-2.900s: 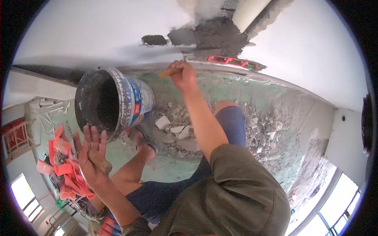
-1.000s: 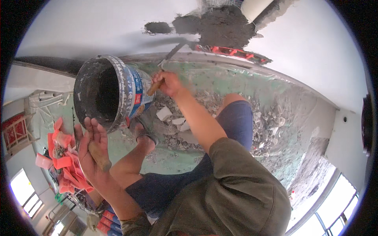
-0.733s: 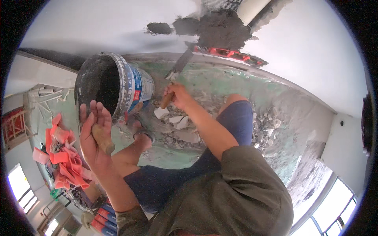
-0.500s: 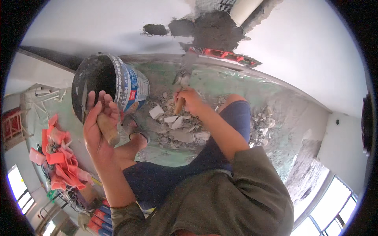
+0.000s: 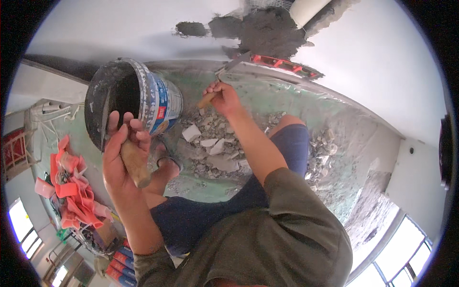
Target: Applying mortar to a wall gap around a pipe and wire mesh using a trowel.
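Right grip angles trowel near bucket rim.

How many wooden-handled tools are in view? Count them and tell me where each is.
2. One wooden-handled tool is gripped in the left hand, beside the grey mortar-caked bucket. One wooden-handled trowel is in the right hand, blade towards the wall. Others may be hidden.
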The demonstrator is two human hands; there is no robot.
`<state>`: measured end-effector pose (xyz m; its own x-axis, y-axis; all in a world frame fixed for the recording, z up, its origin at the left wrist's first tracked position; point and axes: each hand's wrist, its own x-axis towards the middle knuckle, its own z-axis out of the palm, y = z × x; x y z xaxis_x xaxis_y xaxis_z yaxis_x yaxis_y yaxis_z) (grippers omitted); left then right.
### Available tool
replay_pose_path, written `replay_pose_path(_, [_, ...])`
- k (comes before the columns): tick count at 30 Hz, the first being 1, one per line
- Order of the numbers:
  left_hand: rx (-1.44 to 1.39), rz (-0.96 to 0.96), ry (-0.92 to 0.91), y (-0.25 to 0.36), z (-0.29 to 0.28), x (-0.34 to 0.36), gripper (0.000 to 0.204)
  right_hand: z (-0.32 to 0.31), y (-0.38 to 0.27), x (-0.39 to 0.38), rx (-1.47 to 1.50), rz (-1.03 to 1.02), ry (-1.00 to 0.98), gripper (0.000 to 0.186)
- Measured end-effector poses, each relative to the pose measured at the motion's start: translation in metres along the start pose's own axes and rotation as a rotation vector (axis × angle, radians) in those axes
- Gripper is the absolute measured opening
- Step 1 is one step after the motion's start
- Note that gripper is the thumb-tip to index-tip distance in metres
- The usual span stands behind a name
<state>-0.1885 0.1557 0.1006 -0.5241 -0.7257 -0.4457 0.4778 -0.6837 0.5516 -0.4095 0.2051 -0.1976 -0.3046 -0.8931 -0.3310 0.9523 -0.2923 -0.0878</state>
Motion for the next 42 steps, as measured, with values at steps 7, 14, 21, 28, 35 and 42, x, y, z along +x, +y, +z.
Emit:
replay_pose_path(7, [0.025,0.074,0.010,0.013,-0.011,-0.004,0.028,0.002,0.018,0.012,-0.079,0.118,-0.082,0.010])
replay_pose_path(14, [0.118,0.084,0.026,0.013,-0.011,0.000,0.031,0.015,0.012,-0.020,-0.115,0.210,-0.058,0.012])
replay_pose_path(21, [0.186,0.020,0.022,0.001,-0.005,0.005,0.037,0.055,-0.037,-0.098,-0.736,0.250,0.033,0.015])
replay_pose_path(28, [0.191,-0.029,0.082,-0.013,0.009,0.001,0.038,0.068,-0.155,-0.151,-2.145,-0.398,0.115,0.024])
replay_pose_path(35, [0.189,-0.066,0.104,-0.023,0.003,-0.001,0.038,-0.035,-0.199,-0.140,-2.224,-0.634,0.256,0.031])
replay_pose_path(42, [0.308,-0.031,0.240,-0.029,-0.029,0.007,0.038,-0.104,-0.165,-0.062,-1.851,-0.646,0.363,0.033])
